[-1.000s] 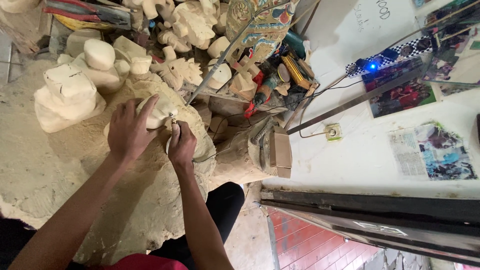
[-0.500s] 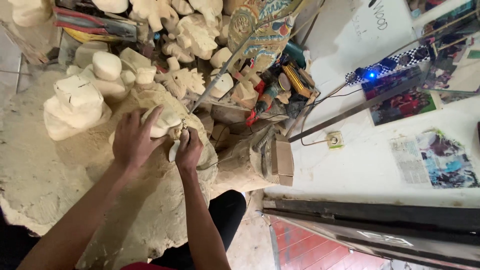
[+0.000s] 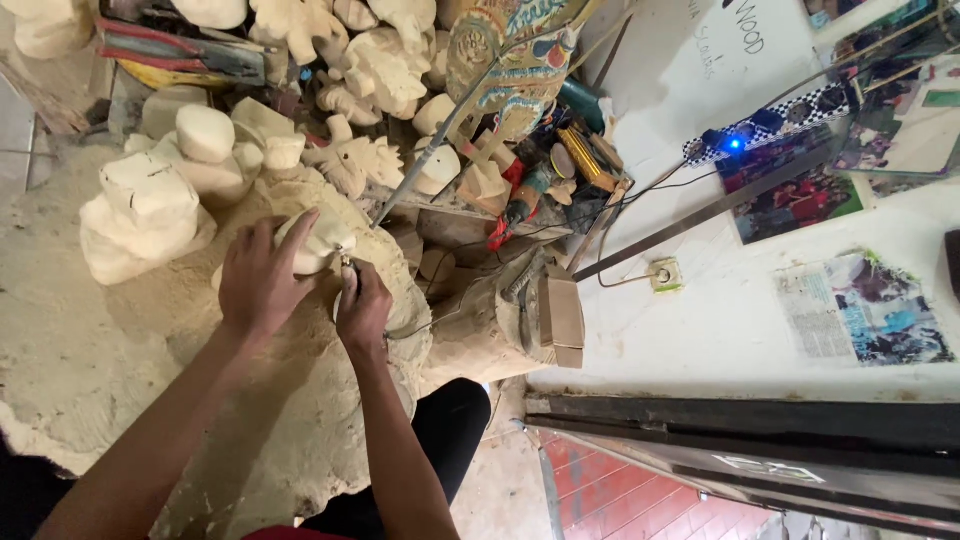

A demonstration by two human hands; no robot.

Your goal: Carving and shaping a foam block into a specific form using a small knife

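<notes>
Head view: the hands work over a big sawdust-covered mound [image 3: 120, 380] that serves as the counter, pale and powdery all around and below them. Beyond the hands lies a heap of rough-cut pale wooden blanks [image 3: 150, 200], and farther off a painted carved mask [image 3: 515, 50] and a clutter of power tools [image 3: 540, 180]. To the right of the hands runs a white wall [image 3: 720, 330] with a socket [image 3: 664, 274], pinned pictures and a small blue light; below it a dark rail and red floor tiles.

The left hand [image 3: 258, 282] is wrapped over a small pale wood carving [image 3: 318, 243], fingers spread across its top. The right hand [image 3: 363, 308], just beside it, is clenched around a slim carving tool [image 3: 347, 268] whose tip meets the carving between the two hands.
</notes>
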